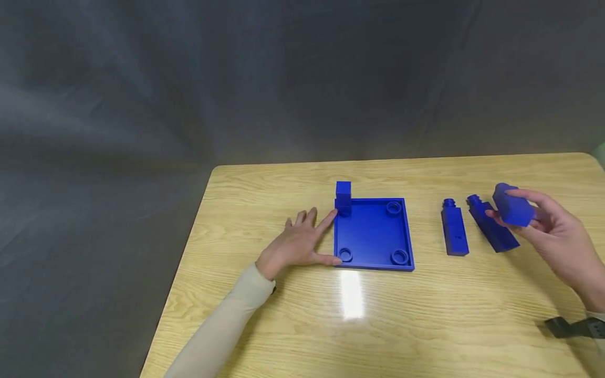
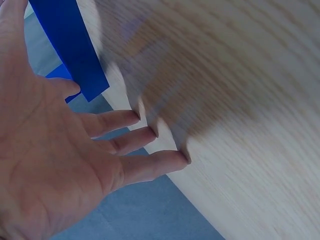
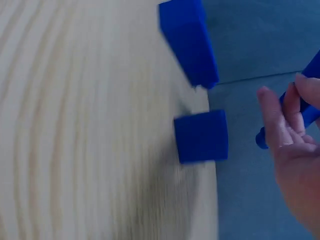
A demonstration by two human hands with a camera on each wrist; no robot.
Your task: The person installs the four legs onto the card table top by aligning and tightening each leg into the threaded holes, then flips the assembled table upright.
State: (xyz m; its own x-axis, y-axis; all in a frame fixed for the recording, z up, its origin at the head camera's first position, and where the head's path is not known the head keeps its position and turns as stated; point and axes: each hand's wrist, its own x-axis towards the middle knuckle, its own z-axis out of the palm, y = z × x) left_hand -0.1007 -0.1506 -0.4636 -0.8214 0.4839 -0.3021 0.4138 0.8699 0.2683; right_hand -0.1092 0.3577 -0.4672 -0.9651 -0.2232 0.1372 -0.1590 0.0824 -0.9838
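Observation:
A shallow blue square tray with raised rims lies on the table. Round threaded sockets show in three of its corners, and a blue square leg stands upright at its far left corner. My left hand lies beside the tray with fingers spread, index finger and thumb against its left edge. In the left wrist view, that hand shows its palm side. Well to the right, my right hand pinches another blue leg above the table. In the right wrist view, the held leg is partly hidden by the fingers.
Two more blue legs with threaded ends lie on the wooden table: one leg right of the tray, the other leg slanted under the right hand. A dark curtain hangs behind the far edge.

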